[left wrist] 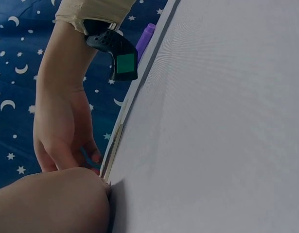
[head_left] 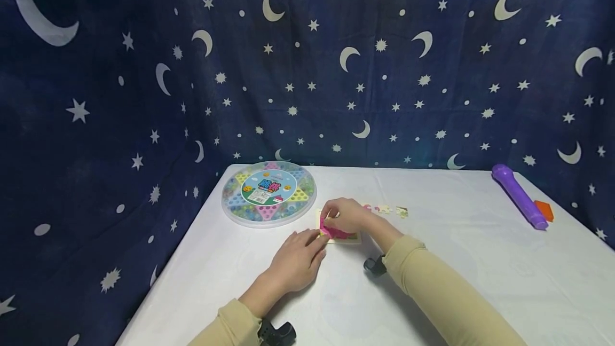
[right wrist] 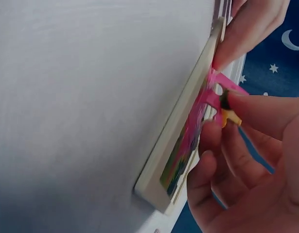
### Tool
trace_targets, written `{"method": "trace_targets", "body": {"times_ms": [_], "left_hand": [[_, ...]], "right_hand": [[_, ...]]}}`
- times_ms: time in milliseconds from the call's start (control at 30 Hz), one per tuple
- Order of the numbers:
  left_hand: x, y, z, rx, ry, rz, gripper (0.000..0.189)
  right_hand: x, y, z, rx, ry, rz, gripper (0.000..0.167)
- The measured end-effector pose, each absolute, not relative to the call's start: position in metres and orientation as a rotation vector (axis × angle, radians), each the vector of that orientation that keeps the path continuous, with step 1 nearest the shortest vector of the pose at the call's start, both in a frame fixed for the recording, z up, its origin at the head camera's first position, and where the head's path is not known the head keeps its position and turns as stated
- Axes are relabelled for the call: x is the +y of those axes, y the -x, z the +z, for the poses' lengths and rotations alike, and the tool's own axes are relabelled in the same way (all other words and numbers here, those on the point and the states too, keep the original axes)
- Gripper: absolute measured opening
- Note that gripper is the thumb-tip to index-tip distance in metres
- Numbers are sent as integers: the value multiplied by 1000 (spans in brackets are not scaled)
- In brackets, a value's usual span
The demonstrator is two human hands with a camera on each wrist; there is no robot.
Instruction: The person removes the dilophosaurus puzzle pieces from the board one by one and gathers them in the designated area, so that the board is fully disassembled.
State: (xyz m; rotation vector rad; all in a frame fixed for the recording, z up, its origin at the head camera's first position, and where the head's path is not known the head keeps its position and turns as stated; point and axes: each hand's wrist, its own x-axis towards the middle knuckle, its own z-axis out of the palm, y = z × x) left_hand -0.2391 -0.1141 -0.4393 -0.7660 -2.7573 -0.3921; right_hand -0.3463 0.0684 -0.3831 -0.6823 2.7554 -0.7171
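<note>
A small jigsaw puzzle in a pale frame (head_left: 354,241), with a pink figure on it, lies mid-table. My right hand (head_left: 347,215) is over its far left part. In the right wrist view, the thumb and fingers of that hand pinch a puzzle piece (right wrist: 231,118) with yellow and dark green on it, tilted up at the puzzle's surface. My left hand (head_left: 297,260) lies at the puzzle's near left corner, its extended fingers touching the edge. In the left wrist view the back of the left hand (left wrist: 52,199) hides most of the puzzle.
Several loose puzzle pieces (head_left: 384,209) lie just beyond my right wrist. A round, clear-rimmed game board (head_left: 269,212) with a star pattern sits at the back left. Towards the right edge are a purple tube (head_left: 519,196) and an orange block (head_left: 545,210). A starry curtain (head_left: 326,111) hangs behind.
</note>
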Motion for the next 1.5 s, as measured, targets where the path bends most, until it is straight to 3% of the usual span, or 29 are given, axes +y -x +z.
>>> {"method": "trace_targets", "body": {"times_ms": [467, 700, 1000, 1500], "left_hand": [[-115, 237, -439, -2765, 772, -433, 41], [-118, 238, -439, -2730, 757, -428, 40], [-116, 238, -440, -2717, 752, -460, 39], [-117, 240, -440, -2701, 765, -494, 35]], "right_hand": [[113, 354, -383, 2733, 536, -991, 13], [145, 358, -379, 2835, 485, -954, 20], [170, 356, -386, 2849, 416, -838, 15], [167, 356, -392, 2849, 362, -822, 15]]}}
